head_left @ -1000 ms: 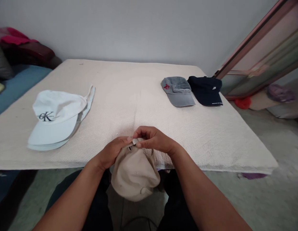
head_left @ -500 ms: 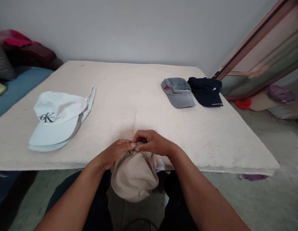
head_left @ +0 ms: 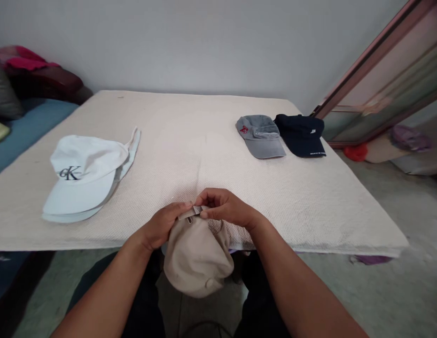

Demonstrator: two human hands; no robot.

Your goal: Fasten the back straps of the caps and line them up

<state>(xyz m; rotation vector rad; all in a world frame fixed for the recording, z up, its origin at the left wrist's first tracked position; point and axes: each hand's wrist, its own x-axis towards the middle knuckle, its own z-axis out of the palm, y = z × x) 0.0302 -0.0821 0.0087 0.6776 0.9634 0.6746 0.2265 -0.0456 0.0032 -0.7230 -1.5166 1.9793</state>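
A beige cap (head_left: 197, 258) hangs crown down over the table's near edge, held at its back strap by both hands. My left hand (head_left: 165, 223) is closed on the left part of the strap (head_left: 186, 214). With thumb and fingers, my right hand (head_left: 227, 206) pinches the strap beside a small metal buckle (head_left: 198, 210). A second small metal piece (head_left: 190, 219) shows on the cap just below. The cap's brim is hidden from view.
White caps (head_left: 86, 176), stacked, lie at the left of the cloth-covered table (head_left: 169, 126). A grey cap (head_left: 262, 136) and a navy cap (head_left: 301, 135) sit side by side at the back right. Behind rises a wall (head_left: 190, 47); a framed glass panel (head_left: 373, 94) stands right.
My right thumb and fingers have shifted slightly right along the strap, and the metal buckle now shows between the hands. The beige cap stays almost in place.
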